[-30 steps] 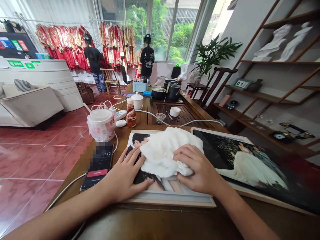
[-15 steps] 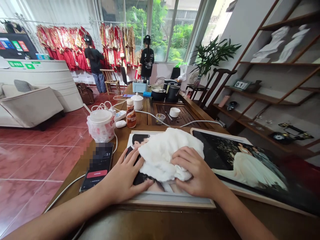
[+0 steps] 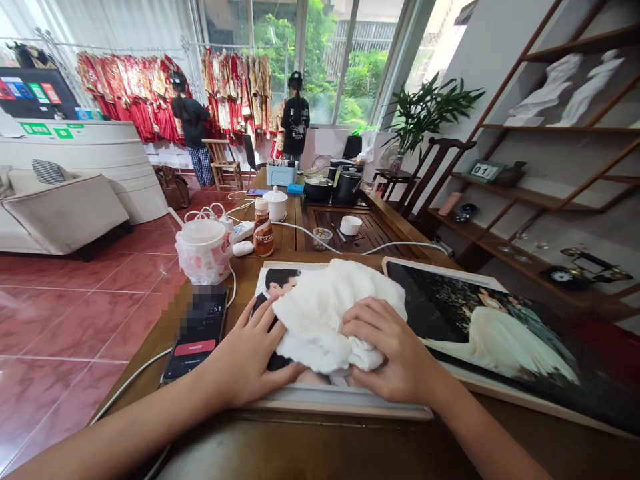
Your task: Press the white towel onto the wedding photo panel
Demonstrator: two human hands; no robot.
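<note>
A white fluffy cloth (image 3: 330, 313) lies bunched over a framed photo (image 3: 350, 398) on the wooden table. My right hand (image 3: 395, 347) has its fingers curled round the cloth's right side, pressing it on the picture. Spread flat at the frame's left side is my left hand (image 3: 255, 353), its fingertips by the cloth's left edge and its thumb on the picture. Part of a dark-haired head shows in the photo above the cloth; the cloth hides much of the rest.
A second framed photo (image 3: 490, 327) lies at the right. A phone (image 3: 197, 340), a bagged cup (image 3: 204, 250), a brown-labelled bottle (image 3: 263, 230) and a white cable stand around the left and back. Two people (image 3: 296, 120) are near the clothes rack (image 3: 130, 93).
The cloth has shifted slightly left and down together with my right hand's fingers. My left hand stays on the frame's left side.
</note>
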